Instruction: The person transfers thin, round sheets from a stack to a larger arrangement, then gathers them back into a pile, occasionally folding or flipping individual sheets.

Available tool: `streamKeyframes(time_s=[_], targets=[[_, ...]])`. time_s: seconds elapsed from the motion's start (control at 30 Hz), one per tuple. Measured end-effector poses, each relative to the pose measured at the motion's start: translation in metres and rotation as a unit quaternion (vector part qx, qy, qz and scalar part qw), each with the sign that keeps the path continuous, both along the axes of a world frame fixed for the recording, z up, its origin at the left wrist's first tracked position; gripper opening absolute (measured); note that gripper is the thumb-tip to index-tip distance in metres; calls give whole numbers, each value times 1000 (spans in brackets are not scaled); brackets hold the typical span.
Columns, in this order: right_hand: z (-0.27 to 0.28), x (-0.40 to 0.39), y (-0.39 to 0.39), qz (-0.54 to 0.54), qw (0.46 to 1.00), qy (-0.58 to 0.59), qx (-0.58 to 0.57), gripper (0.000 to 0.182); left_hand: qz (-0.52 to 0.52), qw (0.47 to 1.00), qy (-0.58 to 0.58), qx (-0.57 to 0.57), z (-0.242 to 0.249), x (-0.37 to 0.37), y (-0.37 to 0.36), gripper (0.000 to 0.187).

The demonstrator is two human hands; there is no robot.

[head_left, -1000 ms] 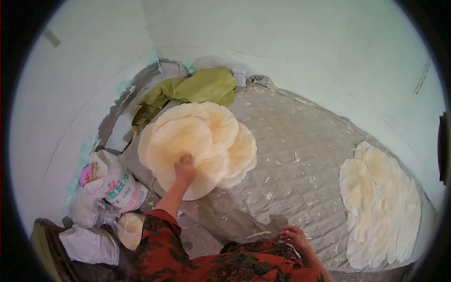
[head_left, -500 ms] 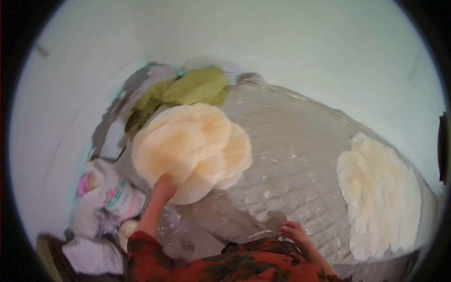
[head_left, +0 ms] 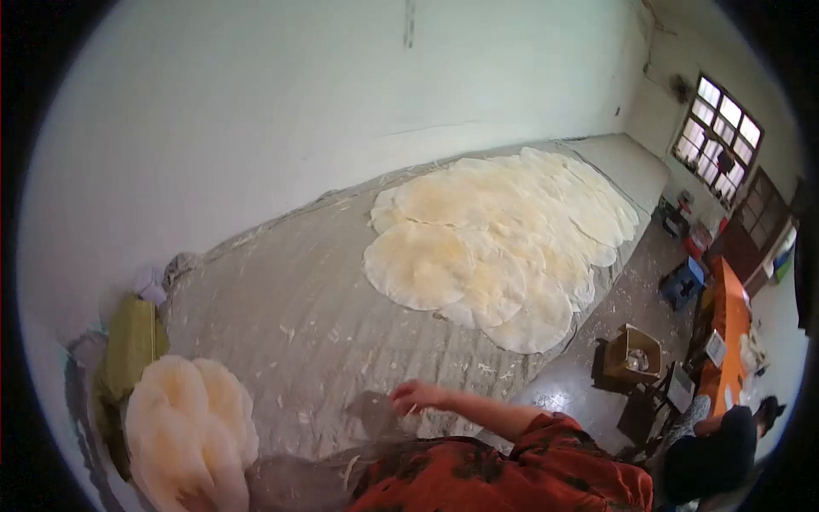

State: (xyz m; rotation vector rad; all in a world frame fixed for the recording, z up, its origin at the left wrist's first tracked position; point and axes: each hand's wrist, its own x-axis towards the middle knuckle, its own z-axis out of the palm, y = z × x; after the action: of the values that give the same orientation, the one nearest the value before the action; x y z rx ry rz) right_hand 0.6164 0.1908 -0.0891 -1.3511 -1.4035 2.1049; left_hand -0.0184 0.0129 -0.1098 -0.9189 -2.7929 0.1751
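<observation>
At the lower left, a stack of pale, cream-coloured round sheets bunches into folds. My left hand shows only in part and blurred at the bottom edge, its fingers on the near end of these sheets, seemingly gripping them. My right hand hovers over the grey ground cloth, loosely curled with fingers apart and nothing in it. Beyond it, many similar round sheets lie spread flat and overlapping on the cloth.
An olive-green bag sits behind the stack, against the wall. To the right are a cardboard box, a blue stool and a long orange surface. Another person in dark clothing is bent at the lower right.
My view has swung right, bringing the spread sheets, window and other person into sight. The stack now appears farther left and more folded. My right hand has reached farther out over the cloth.
</observation>
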Motion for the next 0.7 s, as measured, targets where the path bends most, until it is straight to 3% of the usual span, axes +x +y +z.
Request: streamKeyframes(time_s=[0.1,0.17,0.2,0.23,0.27,0.33,0.37,0.4,0.43,0.47,0.5,0.53,0.6,0.67,0.7], targets=[[-3,78,51,-187,982,13,24,27,-222,956,-3,193,-2,80,56,58],[-14,127,98,-347,935,-19,75,25,-370,893,-124,223,-20,176,100,53],[-31,154,127,-397,907,-57,129,25,-446,789,-305,293,-43,220,123,55],[-76,182,168,-439,840,-178,265,31,-485,820,-237,188,-1,289,135,57],[-39,191,171,-453,755,-306,362,34,-517,787,-222,254,-59,315,157,55],[-27,212,205,-513,730,-315,324,34,-480,832,-242,138,-48,388,176,58],[-23,222,222,-565,704,-329,277,35,-480,832,-238,144,-40,413,179,58],[-10,228,230,-558,750,-293,200,37,-467,855,-182,132,-24,432,173,59],[-9,232,242,-559,750,-290,204,37,-452,875,-126,118,-6,444,168,60],[-10,237,252,-556,800,-191,121,37,-452,874,-126,122,21,454,168,60],[-12,240,260,-540,836,-90,32,37,-419,890,-177,31,54,464,166,64],[-8,234,268,-573,818,-40,-4,30,-380,895,-224,-61,71,470,169,68],[3,224,285,-416,882,-181,126,21,-381,898,-207,-70,60,468,174,67],[19,206,323,-373,861,-199,284,22,-380,901,-193,-79,47,464,173,66],[60,203,336,-324,900,-124,263,23,-402,896,-179,-60,42,461,173,66]])
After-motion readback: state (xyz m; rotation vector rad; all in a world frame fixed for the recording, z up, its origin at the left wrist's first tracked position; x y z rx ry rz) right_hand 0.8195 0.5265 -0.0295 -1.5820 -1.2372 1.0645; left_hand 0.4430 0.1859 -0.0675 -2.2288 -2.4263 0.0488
